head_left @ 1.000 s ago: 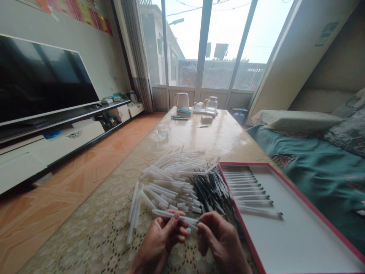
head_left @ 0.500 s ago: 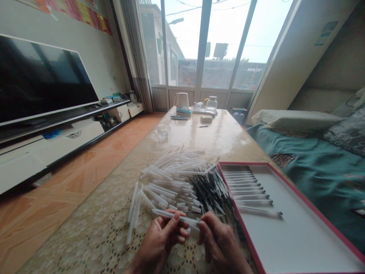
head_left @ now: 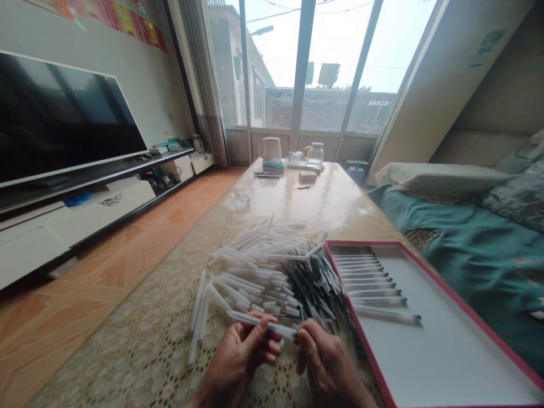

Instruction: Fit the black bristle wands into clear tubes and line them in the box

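Jointly, L hand (head_left: 238,347) + R hand (head_left: 326,354) (at end) pinch transl. tube (head_left: 284,330).

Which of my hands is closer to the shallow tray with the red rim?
Right. Your right hand is just left of the tray; your left hand is farther left, beyond the right one.

Daylight from the windows (head_left: 325,110) burns out the sky (head_left: 344,39) and glares off the tabletop (head_left: 331,207); wide-angle distortion slants the television (head_left: 63,107).

smooth plastic tubes (head_left: 264,274), glossy tabletop (head_left: 340,199)
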Motion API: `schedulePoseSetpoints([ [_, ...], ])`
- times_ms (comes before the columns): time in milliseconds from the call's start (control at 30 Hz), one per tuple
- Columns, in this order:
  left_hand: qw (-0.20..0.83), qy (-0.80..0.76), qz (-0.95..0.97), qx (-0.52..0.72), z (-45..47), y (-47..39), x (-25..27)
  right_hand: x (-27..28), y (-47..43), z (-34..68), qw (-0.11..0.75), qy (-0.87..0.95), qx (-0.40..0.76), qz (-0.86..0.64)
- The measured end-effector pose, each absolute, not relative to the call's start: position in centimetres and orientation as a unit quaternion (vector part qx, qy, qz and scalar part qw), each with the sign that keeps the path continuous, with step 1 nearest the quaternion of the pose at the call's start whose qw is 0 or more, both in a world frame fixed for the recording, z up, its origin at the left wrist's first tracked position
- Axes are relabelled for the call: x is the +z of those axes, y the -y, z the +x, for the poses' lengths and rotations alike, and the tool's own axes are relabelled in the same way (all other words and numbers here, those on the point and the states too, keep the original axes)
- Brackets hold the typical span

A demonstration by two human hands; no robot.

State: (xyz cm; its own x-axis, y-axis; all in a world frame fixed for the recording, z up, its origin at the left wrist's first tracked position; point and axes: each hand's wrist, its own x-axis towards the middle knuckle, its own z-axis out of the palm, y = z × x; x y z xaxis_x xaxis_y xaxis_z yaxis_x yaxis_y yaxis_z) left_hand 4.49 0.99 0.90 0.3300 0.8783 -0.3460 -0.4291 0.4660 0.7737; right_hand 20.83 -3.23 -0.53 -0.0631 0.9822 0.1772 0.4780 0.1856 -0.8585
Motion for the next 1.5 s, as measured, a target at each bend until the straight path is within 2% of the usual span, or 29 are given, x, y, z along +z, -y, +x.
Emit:
schedulePoseSetpoints([
  [633,0.758,-0.394,0.296,0.427,4.7,-1.1,1.1,-0.6,3.2,20.9,0.380,0.659,0.339,-0.554],
  [1500,0.771,-0.343,0.331,0.422,4.4,-1.4,-0.3,-0.2,3.4,20.8,0.393,0.624,0.379,-0.559],
])
